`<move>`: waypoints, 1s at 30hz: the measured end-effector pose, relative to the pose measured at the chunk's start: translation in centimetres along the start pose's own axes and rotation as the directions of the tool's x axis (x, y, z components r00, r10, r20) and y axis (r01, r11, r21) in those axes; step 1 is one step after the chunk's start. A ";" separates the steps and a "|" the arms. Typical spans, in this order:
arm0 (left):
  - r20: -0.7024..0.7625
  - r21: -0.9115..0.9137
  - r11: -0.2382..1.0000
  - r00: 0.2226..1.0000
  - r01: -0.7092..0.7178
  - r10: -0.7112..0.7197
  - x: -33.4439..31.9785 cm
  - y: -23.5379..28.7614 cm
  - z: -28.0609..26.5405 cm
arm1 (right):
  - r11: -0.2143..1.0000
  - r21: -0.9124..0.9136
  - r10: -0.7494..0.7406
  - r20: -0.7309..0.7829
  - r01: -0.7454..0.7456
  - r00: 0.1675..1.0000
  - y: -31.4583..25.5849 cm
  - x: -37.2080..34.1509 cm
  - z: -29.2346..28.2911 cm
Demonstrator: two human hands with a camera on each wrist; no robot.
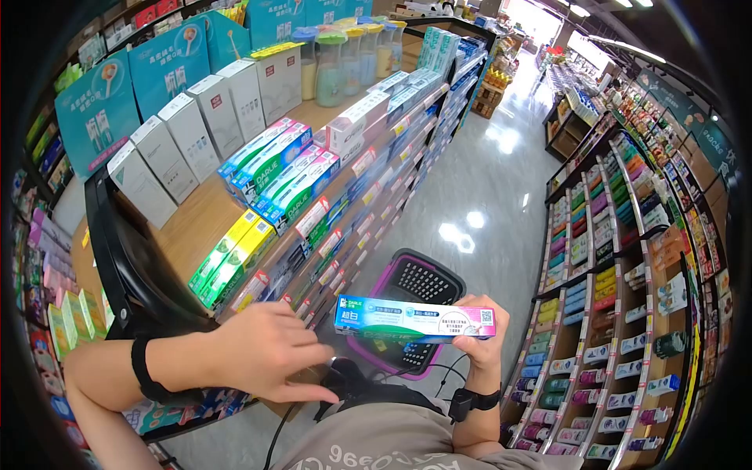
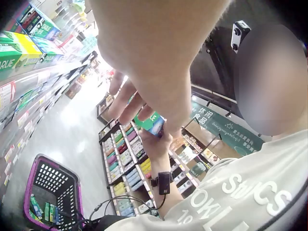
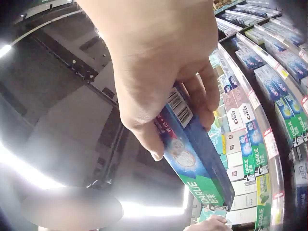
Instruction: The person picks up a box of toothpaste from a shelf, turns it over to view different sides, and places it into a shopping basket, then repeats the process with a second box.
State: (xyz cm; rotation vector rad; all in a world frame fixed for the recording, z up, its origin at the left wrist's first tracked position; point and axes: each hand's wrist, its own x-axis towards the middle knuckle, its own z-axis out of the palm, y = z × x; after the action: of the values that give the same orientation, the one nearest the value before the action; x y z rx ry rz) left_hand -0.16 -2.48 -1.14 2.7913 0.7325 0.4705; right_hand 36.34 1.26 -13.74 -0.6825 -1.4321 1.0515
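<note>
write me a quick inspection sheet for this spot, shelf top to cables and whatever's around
surface: wooden shelf top, bearing Darlie boxes
job's things: Darlie toothpaste box in hand; black-and-purple shopping basket on the floor, boxes inside
clutter: nothing seen loose; white boxes stand upright
grippers: right hand grips the toothpaste box; left hand holds nothing
cables: black, hanging near the person's waist
surroundings: shop aisle, shiny grey floor, stocked shelves
</note>
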 end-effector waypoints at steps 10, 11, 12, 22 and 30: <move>-0.136 -0.412 0.873 0.930 0.260 -0.341 0.2 -0.6 -0.1 | 0.997 0.071 -0.025 -0.034 0.027 0.999 -0.3 0.5 2.1; -0.164 -0.493 0.832 0.911 0.256 -0.378 0.4 -0.7 -0.3 | 0.997 0.069 -0.028 -0.047 0.031 0.999 -0.4 0.6 2.3; -0.158 -0.528 0.815 0.915 0.240 -0.372 0.4 -1.0 -0.4 | 0.997 0.067 -0.028 -0.059 0.032 0.998 -0.6 0.7 2.6; -0.130 -0.613 0.716 0.851 0.335 -0.509 0.7 -0.7 -0.8 | 0.989 0.140 -0.035 -0.049 0.041 0.998 0.1 0.5 2.6; -0.092 -0.719 0.594 0.798 0.360 -0.595 0.4 -0.8 -0.6 | 0.994 0.111 0.029 -0.101 -0.018 0.994 -0.3 1.0 3.1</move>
State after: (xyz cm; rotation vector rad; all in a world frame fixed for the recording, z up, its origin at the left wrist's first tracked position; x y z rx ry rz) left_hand -0.34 -1.53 -0.72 1.7389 1.0866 0.8838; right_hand 33.21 1.35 -12.77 -0.6656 -1.2712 1.0895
